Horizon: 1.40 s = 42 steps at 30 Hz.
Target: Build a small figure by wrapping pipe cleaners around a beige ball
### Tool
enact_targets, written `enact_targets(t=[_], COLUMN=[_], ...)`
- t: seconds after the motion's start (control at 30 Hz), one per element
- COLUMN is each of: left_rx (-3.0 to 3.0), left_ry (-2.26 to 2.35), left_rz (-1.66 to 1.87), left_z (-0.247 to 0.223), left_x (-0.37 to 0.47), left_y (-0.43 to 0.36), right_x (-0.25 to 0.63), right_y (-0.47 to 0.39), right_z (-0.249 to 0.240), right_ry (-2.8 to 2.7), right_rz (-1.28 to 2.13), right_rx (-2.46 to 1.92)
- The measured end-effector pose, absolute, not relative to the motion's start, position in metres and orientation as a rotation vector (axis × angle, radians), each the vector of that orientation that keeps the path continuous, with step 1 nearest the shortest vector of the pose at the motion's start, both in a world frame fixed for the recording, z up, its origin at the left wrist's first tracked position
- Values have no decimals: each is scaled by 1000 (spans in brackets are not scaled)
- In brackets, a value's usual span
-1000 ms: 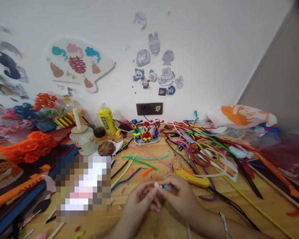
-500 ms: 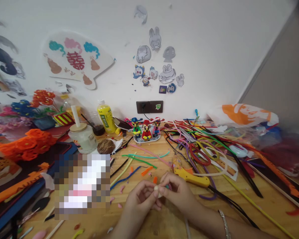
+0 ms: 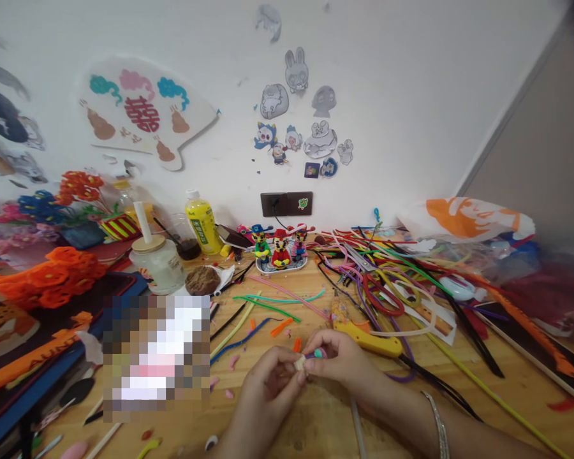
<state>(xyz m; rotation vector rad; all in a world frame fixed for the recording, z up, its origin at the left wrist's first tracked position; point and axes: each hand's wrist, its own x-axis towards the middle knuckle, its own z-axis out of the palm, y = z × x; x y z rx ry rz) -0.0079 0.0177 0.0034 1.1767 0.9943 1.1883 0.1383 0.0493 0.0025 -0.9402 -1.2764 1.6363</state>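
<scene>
My left hand (image 3: 272, 386) and my right hand (image 3: 337, 360) meet over the front of the wooden table (image 3: 325, 424), fingertips close together. Both pinch a small cream-coloured piece (image 3: 300, 363), its shape mostly covered by the fingers. A small teal-and-purple bit (image 3: 319, 353) shows between the right hand's fingers; I cannot tell whether it joins the cream piece. Just beyond the fingertips is an orange scrap (image 3: 297, 344). Close to the right hand lies a yellow hot glue gun (image 3: 370, 338), its cable running under the right forearm.
Chenille stems (image 3: 344, 248) in many colours and red-handled scissors (image 3: 382, 294) crowd the right back. Three small figures (image 3: 280, 248) stand on a tray. A drink bottle (image 3: 203, 223), a glass jar (image 3: 155, 264) and orange fuzzy flowers (image 3: 52, 280) are at the left.
The fingers have shifted slightly around the cream piece, and more of the teal-and-purple bit shows at the right hand. The right forearm has tilted a little; the view moved slightly.
</scene>
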Motion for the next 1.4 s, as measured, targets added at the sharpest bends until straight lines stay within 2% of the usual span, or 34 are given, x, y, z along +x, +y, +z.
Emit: enact_targets(t=[0.23, 0.63, 0.8, 0.93, 1.2, 1.4], left_rx=[1358, 1920, 1906, 1846, 1838, 1501], left_ry=[1163, 1245, 1247, 1261, 1246, 1180], left_rz=[1122, 1100, 1116, 1087, 1048, 1029], left_z=[4, 10, 10, 7, 4, 3], left_x=[-10, -12, -12, -11, -11, -9], left_y=[17, 12, 13, 12, 10, 12], right_x=[136, 129, 129, 130, 131, 132], right_y=[48, 37, 35, 36, 36, 32], right_z=[-8, -7, -2, -3, -5, -6], right_ry=[-1399, -1479, -1598, -1677, -1686, -1645], right_rz=[1308, 1220, 1264, 1165, 1148, 1097], right_rx=[-919, -931, -1043, -1093, -1066, -1061])
